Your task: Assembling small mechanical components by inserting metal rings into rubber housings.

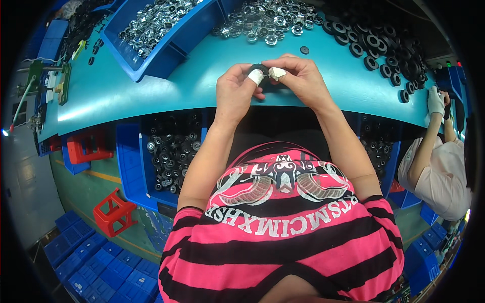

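Over the near edge of the bench, my left hand [236, 88] and my right hand [301, 78] meet with fingers closed around a small black rubber tire [259, 67]. White tape wraps both thumbs, which press toward each other at the tire. Whether a clear hub sits inside the tire cannot be made out, as my fingers cover most of it. Just beyond my right fingers, a small black disc [304, 50] lies alone on the bench. Loose clear wheel hubs [273, 22] are heaped farther off, and a pile of black tires [376, 44] spreads to the right.
A blue bin [166, 61] of clear hubs stands on the turquoise bench [197, 93] at left. Below the bench edge, a blue crate [132, 166] holds finished-looking black wheels [174, 151]. Red stools [113, 212] stand on the floor. A gloved co-worker [437, 166] works at far right.
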### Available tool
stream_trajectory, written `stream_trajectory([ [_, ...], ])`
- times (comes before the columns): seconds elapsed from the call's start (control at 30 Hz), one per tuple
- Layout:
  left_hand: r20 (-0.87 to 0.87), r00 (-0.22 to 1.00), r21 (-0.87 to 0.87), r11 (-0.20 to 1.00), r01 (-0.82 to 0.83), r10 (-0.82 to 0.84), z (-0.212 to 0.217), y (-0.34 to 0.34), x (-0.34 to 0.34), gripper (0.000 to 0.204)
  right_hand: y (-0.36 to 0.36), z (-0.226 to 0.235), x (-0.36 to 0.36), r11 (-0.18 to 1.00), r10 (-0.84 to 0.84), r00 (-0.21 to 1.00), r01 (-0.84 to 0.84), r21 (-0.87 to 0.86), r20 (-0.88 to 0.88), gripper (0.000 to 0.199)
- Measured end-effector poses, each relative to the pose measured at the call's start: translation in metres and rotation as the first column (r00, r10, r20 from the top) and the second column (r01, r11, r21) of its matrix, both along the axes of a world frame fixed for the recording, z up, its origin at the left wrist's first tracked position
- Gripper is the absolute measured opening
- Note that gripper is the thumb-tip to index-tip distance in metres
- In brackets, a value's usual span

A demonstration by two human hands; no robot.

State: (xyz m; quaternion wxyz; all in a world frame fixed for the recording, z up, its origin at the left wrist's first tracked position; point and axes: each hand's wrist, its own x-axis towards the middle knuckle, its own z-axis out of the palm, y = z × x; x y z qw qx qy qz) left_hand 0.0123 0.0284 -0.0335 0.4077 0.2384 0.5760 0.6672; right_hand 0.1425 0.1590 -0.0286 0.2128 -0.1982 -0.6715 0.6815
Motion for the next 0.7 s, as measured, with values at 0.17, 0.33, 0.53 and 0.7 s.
stream_trajectory([
  [0.17, -0.055, 0.996, -0.019, 0.998, -0.068, 0.067, -0.002, 0.002, 0.005, 0.016, -0.001, -0.009, -0.003, 1.000, -0.024, 0.999, 0.024, 0.007, -0.024, 0.028],
  [0.33, -0.007, 0.995, 0.050, 0.993, -0.103, 0.104, -0.006, 0.006, 0.004, 0.028, -0.007, -0.014, -0.009, 0.996, -0.033, 0.994, 0.041, 0.075, -0.101, 0.037],
  [0.53, -0.018, 0.997, 0.179, 0.981, 0.078, -0.076, -0.004, -0.005, 0.002, 0.055, -0.002, -0.006, -0.009, 0.986, 0.038, 0.999, -0.041, -0.161, -0.020, 0.041],
  [0.7, -0.009, 0.997, 0.153, 0.985, 0.078, -0.078, -0.005, -0.005, 0.002, 0.056, -0.002, -0.008, -0.008, 0.978, 0.032, 0.999, -0.033, -0.206, -0.008, 0.040],
])
